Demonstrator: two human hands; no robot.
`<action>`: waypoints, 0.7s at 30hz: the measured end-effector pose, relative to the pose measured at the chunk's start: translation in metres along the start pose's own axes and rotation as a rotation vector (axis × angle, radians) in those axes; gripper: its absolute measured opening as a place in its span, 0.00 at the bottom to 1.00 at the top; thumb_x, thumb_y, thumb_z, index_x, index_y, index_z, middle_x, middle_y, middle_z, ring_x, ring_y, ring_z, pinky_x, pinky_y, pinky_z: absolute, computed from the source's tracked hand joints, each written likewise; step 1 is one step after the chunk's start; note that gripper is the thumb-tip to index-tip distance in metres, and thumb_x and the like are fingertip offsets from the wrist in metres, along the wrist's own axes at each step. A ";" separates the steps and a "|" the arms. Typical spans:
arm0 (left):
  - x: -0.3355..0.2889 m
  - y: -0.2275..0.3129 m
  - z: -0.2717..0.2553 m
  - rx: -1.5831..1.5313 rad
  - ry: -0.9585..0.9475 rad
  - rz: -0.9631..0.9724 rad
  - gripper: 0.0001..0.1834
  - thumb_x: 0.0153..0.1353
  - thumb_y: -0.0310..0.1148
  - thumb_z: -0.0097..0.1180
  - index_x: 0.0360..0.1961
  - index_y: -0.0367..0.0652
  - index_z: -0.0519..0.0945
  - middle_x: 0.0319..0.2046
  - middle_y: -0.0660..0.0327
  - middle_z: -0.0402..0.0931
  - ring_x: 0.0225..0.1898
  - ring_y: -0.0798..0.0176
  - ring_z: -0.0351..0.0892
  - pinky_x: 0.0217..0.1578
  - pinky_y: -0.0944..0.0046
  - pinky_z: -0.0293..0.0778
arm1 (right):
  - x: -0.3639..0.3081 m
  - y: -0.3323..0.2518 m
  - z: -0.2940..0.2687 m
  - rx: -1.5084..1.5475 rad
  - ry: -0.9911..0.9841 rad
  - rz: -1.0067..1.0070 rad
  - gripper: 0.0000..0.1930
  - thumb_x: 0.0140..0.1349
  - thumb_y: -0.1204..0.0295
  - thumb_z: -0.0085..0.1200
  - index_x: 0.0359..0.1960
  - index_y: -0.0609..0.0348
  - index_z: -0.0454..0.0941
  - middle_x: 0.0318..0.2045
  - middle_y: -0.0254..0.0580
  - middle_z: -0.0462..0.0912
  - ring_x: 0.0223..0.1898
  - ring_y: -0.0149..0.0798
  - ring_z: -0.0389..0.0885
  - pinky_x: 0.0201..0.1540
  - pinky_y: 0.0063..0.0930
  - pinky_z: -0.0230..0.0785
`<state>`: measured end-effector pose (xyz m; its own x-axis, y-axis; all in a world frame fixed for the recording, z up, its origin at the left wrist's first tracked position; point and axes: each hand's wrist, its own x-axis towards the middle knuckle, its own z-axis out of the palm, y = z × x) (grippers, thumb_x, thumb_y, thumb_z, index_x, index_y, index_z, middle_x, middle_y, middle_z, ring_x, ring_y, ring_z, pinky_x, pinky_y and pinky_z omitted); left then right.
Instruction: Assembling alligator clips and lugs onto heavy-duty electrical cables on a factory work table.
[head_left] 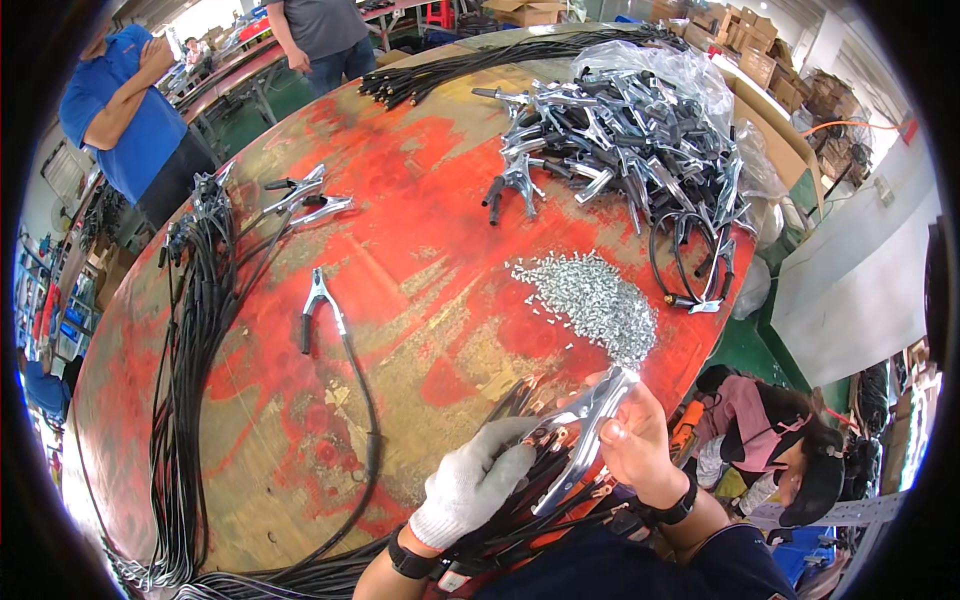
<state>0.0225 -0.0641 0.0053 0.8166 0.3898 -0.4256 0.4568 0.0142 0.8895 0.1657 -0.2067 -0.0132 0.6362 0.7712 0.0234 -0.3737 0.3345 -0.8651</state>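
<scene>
My right hand (640,440), bare with a dark wristband, grips a silver metal spring clamp (577,464) at the end nearest the screws. On my left hand (475,485) is a white knitted glove; its fingers are closed at the clamp's other arm, and the contact is partly hidden. Copper cable lugs (545,437) show between and behind the clamp's arms. Beneath both hands runs a bundle of black cables (510,545), partly covered by my forearms. Just beyond my right hand lies a heap of small silver screws (590,300).
Many clamps with black handles (620,140) are piled at the far right. Cabled clamps (195,290) hang along the left edge; a single cabled clamp (318,300) lies mid-table. More black cables (450,70) lie at the back. An orange tool (687,425) and a crouching person (765,430) are at right.
</scene>
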 end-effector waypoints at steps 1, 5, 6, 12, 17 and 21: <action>0.000 0.003 0.000 -0.017 -0.008 -0.025 0.19 0.65 0.39 0.53 0.55 0.46 0.75 0.25 0.60 0.80 0.30 0.68 0.82 0.36 0.66 0.74 | -0.001 -0.001 0.000 -0.002 0.005 -0.001 0.30 0.57 0.65 0.64 0.57 0.65 0.66 0.44 0.53 0.80 0.51 0.52 0.79 0.45 0.39 0.79; -0.002 0.012 0.000 0.033 0.006 -0.020 0.16 0.64 0.33 0.51 0.51 0.40 0.78 0.26 0.63 0.79 0.28 0.73 0.79 0.32 0.71 0.74 | -0.006 0.000 0.001 -0.017 0.019 -0.042 0.29 0.57 0.66 0.64 0.57 0.65 0.66 0.44 0.57 0.80 0.51 0.52 0.79 0.47 0.42 0.78; -0.002 0.011 0.000 0.031 0.008 -0.014 0.16 0.64 0.33 0.51 0.51 0.39 0.78 0.26 0.63 0.79 0.28 0.73 0.79 0.32 0.71 0.74 | -0.006 0.000 0.001 -0.023 0.014 -0.044 0.29 0.58 0.66 0.64 0.57 0.65 0.66 0.44 0.58 0.80 0.51 0.52 0.79 0.48 0.42 0.78; -0.001 0.002 0.002 0.016 0.025 0.042 0.15 0.64 0.31 0.51 0.50 0.39 0.78 0.26 0.62 0.80 0.28 0.73 0.80 0.32 0.71 0.74 | -0.009 0.001 0.003 -0.005 0.025 -0.045 0.29 0.57 0.66 0.64 0.57 0.64 0.65 0.45 0.62 0.79 0.47 0.53 0.81 0.46 0.42 0.78; -0.002 0.006 0.001 0.035 0.012 0.035 0.15 0.64 0.31 0.51 0.50 0.39 0.78 0.27 0.63 0.80 0.28 0.73 0.80 0.31 0.71 0.74 | -0.011 0.001 -0.001 0.082 -0.007 -0.030 0.27 0.58 0.72 0.63 0.58 0.64 0.65 0.48 0.62 0.77 0.50 0.50 0.79 0.49 0.40 0.76; 0.000 0.007 0.001 0.045 0.009 0.040 0.15 0.64 0.31 0.50 0.50 0.39 0.78 0.26 0.63 0.80 0.28 0.73 0.80 0.31 0.71 0.74 | -0.009 0.001 0.002 0.118 -0.018 -0.077 0.26 0.58 0.77 0.61 0.57 0.64 0.65 0.50 0.60 0.77 0.53 0.47 0.78 0.48 0.34 0.75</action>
<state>0.0263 -0.0645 0.0112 0.8312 0.3977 -0.3884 0.4397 -0.0429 0.8971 0.1579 -0.2124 -0.0128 0.6541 0.7501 0.0978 -0.4016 0.4539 -0.7954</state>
